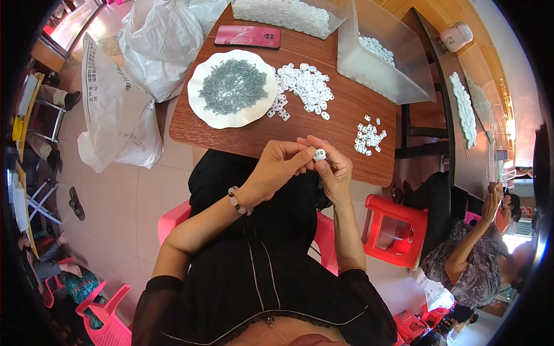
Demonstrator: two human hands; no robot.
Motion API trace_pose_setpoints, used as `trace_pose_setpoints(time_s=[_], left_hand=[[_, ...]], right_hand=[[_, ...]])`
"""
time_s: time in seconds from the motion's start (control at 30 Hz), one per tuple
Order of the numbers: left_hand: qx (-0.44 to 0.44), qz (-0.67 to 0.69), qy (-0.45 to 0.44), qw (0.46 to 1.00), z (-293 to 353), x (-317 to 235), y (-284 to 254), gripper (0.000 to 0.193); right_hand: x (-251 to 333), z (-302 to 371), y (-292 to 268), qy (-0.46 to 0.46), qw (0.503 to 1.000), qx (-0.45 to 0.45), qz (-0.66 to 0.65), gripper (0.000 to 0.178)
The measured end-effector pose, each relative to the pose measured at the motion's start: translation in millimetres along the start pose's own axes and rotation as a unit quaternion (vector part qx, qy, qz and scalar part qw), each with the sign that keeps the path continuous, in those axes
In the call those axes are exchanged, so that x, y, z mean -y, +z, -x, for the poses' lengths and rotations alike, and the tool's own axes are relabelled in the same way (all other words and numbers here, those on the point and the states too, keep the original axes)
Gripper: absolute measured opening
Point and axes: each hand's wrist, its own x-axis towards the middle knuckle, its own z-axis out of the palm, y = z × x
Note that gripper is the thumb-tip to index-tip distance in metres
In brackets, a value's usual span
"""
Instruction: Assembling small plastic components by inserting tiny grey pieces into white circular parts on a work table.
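Just over the near edge of the brown table (231, 138), my two hands meet at their fingertips. My left hand (280, 164) and my right hand (334, 173) both pinch a small white oval plastic piece (319, 154) with dark holes. Whether a thin pin is also between the fingers is hidden. Beyond my left hand stands a white scalloped plate (196, 106) heaped with small grey-green pins (234, 86). Loose white plastic pieces (309, 86) lie in a pile right of the plate. A smaller group of white pieces (369, 138) lies near the table's right edge.
A pink phone (248, 36) lies at the far left of the table. Clear bins (381, 75) with white pieces stand at the back. White sacks (124, 109) rest on the floor at left. A red stool (398, 228) and a seated co-worker (467, 265) are at right.
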Motion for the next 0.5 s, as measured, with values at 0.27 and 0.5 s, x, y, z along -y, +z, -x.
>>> trace_pose_setpoints(time_s=[0.27,0.5], left_hand=[[-0.042,-0.001,0.002,0.999,-5.4,-20.0,-13.3,0.022],[-0.099,-0.247,0.203,0.942,-76.1,-84.2,-4.7,0.025]], right_hand=[[12.7,12.0,-4.1,-0.113,0.937,-0.053,0.326,0.020],[-44.6,39.5,4.6,-0.056,0.927,0.211,0.306,0.014]])
